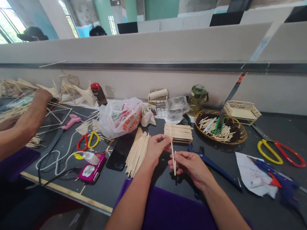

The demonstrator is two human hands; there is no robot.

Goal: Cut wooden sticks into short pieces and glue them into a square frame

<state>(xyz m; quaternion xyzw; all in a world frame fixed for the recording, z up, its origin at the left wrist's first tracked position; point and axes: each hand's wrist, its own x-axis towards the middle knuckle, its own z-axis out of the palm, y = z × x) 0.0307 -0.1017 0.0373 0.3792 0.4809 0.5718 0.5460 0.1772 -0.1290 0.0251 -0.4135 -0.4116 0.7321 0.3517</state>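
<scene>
My left hand (157, 148) pinches the upper part of a thin wooden stick (172, 152), held nearly upright above the dark table. Lower down, the fingers of my right hand (192, 165) are closed on the sticks' lower end, where a second, shorter piece seems to lie against the first. Just left of my left hand is a loose row of long wooden sticks (137, 153). Behind my hands sits a neat stack of shorter sticks (178, 132). A dark blue tool (218, 169) lies to the right of my right hand.
A wicker basket (242, 137) holds stick pieces. Scissors (280, 152) and a blue glue gun (285, 187) lie right. A plastic bag (120, 117), phone (119, 154), pink power strip (93, 169) and cords are left. A co-worker's arms (21, 124) reach in at far left.
</scene>
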